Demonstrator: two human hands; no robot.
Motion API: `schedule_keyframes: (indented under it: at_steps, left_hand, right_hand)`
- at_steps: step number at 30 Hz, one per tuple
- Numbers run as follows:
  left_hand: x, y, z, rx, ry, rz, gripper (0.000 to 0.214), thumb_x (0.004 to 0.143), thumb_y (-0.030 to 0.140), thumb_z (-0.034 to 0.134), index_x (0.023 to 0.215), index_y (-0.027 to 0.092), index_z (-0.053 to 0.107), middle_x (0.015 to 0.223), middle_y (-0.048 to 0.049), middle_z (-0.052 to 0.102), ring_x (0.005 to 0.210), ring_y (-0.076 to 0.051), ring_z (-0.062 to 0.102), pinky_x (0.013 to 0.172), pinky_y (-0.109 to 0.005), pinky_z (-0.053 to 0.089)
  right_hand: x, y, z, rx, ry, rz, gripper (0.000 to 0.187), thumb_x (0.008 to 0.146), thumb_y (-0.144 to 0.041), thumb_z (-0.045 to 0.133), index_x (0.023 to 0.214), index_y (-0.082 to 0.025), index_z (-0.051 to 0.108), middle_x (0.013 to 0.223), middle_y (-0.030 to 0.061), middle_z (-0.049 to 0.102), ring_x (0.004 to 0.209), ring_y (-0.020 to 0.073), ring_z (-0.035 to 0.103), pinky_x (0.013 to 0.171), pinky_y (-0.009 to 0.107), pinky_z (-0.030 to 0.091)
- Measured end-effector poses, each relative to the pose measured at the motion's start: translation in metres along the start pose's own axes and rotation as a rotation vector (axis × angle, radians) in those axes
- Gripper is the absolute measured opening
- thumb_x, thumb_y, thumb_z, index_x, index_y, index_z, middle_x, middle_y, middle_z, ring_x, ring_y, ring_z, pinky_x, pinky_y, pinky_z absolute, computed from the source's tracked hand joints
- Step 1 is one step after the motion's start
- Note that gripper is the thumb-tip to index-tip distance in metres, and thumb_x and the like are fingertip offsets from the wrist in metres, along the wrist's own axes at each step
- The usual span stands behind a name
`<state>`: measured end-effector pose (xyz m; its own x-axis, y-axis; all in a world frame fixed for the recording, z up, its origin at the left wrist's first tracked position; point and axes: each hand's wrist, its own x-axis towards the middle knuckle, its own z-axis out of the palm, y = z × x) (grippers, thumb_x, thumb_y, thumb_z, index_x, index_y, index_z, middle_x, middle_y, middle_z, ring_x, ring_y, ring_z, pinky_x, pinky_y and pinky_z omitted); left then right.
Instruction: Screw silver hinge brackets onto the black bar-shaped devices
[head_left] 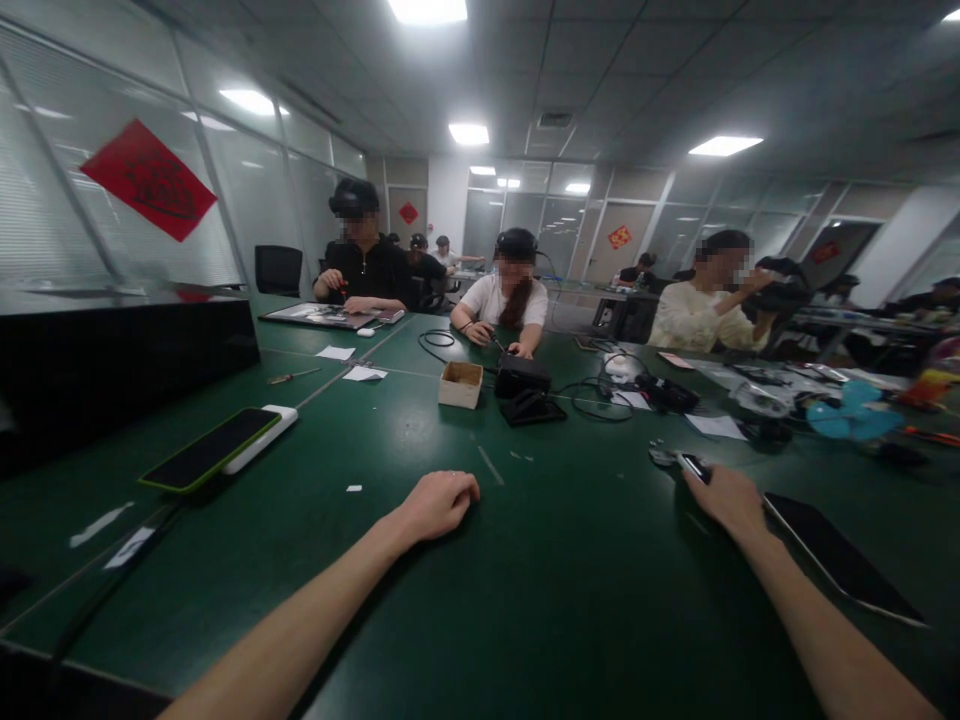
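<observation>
My left hand (441, 503) rests palm down on the green table (540, 570), its fingers curled in and nothing visible in them. Over on the right, my right hand (729, 502) has its fingers closed on a small dark object with a silver edge (696, 467); its exact kind is too blurred to tell. Just beyond those fingertips lie small grey pieces (661, 455). A black tablet-like slab with a pale rim (840, 555) lies beside my right wrist.
An open cardboard box (460, 388) and a black case (523, 375) stand mid-table. At left are a phone (214, 450) on a white bar, a screwdriver (292, 377) and a black screen (127, 365). Blue fan blades (855, 410) lie at right. Several people sit beyond.
</observation>
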<state>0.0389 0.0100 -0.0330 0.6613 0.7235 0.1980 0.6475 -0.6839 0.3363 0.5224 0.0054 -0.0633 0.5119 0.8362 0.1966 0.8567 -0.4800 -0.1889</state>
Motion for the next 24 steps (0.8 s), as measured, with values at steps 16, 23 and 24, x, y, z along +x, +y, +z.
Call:
schedule_keyframes:
  at_steps: [16,23,24]
  left_hand:
    - [0.002,0.0,-0.001,-0.022,0.017,0.028,0.024,0.083,0.01,0.042,0.088,0.018,0.063,0.085,-0.0021,0.067,0.078,-0.016,0.061,0.072,-0.024,0.044]
    - [0.003,-0.002,0.0,-0.02,0.014,0.029,0.024,0.083,0.009,0.042,0.088,0.018,0.063,0.084,-0.0017,0.066,0.078,-0.016,0.061,0.072,-0.024,0.044]
    - [0.003,-0.001,-0.001,-0.02,0.011,0.026,0.024,0.083,0.009,0.042,0.088,0.018,0.063,0.084,-0.0017,0.066,0.078,-0.016,0.061,0.072,-0.024,0.044]
  right_hand:
    - [-0.018,-0.004,-0.011,-0.08,0.13,0.052,0.043,0.086,-0.038,0.049,0.113,-0.006,0.059,0.102,0.0198,0.06,0.096,0.0299,0.057,0.078,0.036,0.044]
    - [-0.016,-0.002,-0.012,0.003,0.093,0.137,0.041,0.082,-0.039,0.054,0.107,-0.008,0.063,0.101,0.0184,0.062,0.093,0.0299,0.059,0.076,0.036,0.045]
    - [-0.015,-0.001,-0.011,0.012,0.081,0.147,0.041,0.082,-0.04,0.053,0.107,-0.008,0.063,0.099,0.018,0.063,0.093,0.0299,0.06,0.075,0.035,0.045]
